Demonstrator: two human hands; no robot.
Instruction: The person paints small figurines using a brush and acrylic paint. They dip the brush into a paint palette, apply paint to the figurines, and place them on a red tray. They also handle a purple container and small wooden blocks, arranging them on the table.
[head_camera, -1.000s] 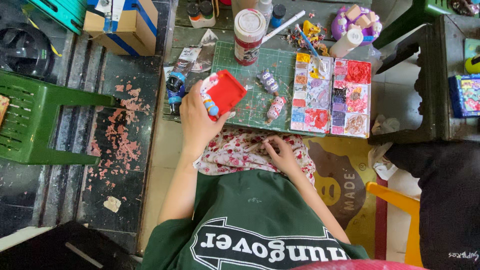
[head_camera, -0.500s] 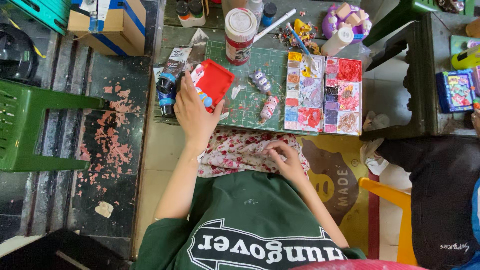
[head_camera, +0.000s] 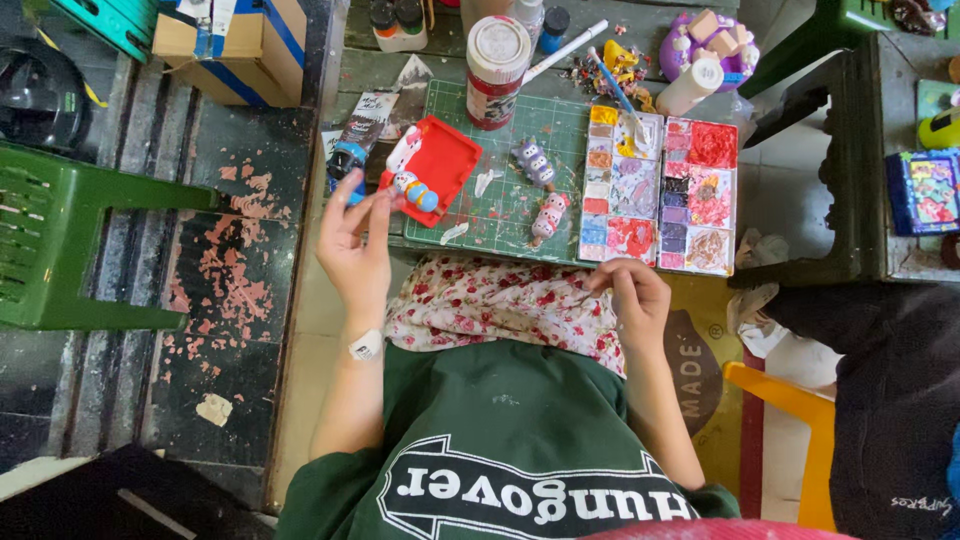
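Head view: red tray (head_camera: 440, 165) at left hand's (head_camera: 355, 250) fingertips.

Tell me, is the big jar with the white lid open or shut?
Shut. The jar stands upright on the green mat, and its white lid sits flat over the top.

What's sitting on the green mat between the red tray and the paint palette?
In the head view, two small painted figurines lie on the green cutting mat between the red tray and the paint palette, plus a few white scraps.

cutting mat (head_camera: 520, 205) on low table (head_camera: 400, 65)
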